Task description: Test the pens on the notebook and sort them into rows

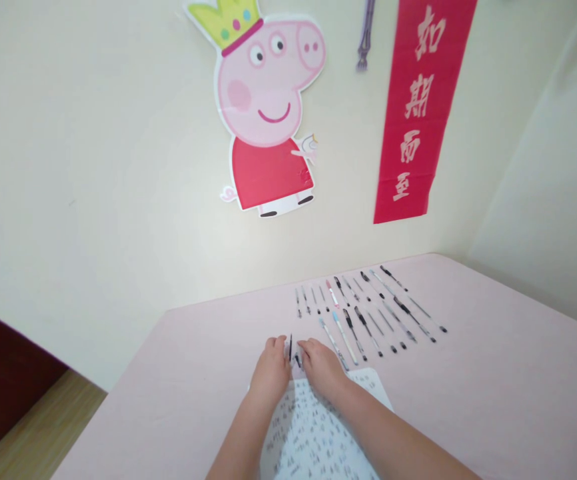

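Note:
My left hand (272,371) is closed near the front middle of the table, its fingertips on a thin dark pen piece (290,347) that stands nearly upright. Close beside it, my right hand (322,368) has its thumb and fingers pinched together. A small pen part (297,361), clear and black, shows between the hands at the right fingertips; how firmly it is gripped is hard to see. Under my wrists lies a white sheet (313,433) covered in small dark marks like writing. Just beyond the right hand is a light blue and white pen (334,341).
Two rows of pens and pen parts lie slanted across the pink tabletop (193,380), among them a black pen (368,330) and a pink and white pen (332,293). Behind stands a wall with a cartoon pig cutout (273,173) and a red banner (398,160).

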`<action>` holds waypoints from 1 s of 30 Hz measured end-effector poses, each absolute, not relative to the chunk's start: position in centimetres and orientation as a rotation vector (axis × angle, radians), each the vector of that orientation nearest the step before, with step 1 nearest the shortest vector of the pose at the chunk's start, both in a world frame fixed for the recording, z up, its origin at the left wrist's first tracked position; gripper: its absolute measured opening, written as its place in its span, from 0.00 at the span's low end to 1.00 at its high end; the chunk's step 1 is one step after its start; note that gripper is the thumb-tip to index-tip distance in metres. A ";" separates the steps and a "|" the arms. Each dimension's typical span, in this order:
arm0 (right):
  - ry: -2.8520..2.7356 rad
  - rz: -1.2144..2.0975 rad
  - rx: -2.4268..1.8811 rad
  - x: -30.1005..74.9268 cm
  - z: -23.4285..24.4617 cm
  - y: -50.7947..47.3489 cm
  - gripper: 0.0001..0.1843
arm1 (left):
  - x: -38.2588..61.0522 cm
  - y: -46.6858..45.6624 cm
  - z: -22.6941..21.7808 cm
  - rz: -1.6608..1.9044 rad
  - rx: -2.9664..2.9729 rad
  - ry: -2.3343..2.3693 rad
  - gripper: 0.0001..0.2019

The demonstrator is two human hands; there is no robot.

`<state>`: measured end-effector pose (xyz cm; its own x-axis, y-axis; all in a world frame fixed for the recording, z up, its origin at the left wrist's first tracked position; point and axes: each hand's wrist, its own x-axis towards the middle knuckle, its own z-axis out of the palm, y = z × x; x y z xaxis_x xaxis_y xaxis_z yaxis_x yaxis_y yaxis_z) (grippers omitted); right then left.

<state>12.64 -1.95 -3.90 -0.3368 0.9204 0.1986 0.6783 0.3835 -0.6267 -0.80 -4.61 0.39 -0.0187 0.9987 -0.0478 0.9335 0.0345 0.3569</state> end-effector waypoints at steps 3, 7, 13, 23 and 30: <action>-1.879 0.704 -1.325 12.9 -4.8 -0.9 0.19 | 0.4 -5.1 0.5 0.252 2.079 2.056 0.22; -1.577 0.771 -1.302 13.4 -6.0 0.4 0.19 | 2.9 -6.0 -0.4 0.149 2.197 2.025 0.24; -1.462 0.784 -1.256 13.5 -6.5 0.8 0.19 | 4.1 -5.6 -1.7 0.044 2.086 2.133 0.23; -1.468 0.774 -1.201 13.2 -6.5 0.8 0.19 | 0.2 -4.3 -3.5 0.094 2.117 2.183 0.29; -1.471 0.788 -1.187 13.3 -6.5 0.7 0.20 | -5.6 -1.5 -4.7 0.186 2.141 2.223 0.29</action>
<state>13.30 0.65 -6.53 0.0309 0.9494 0.3126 0.2654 0.2937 -0.9183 -5.60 -1.53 -4.73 -0.0403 0.9981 0.0474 0.9920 0.0343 0.1213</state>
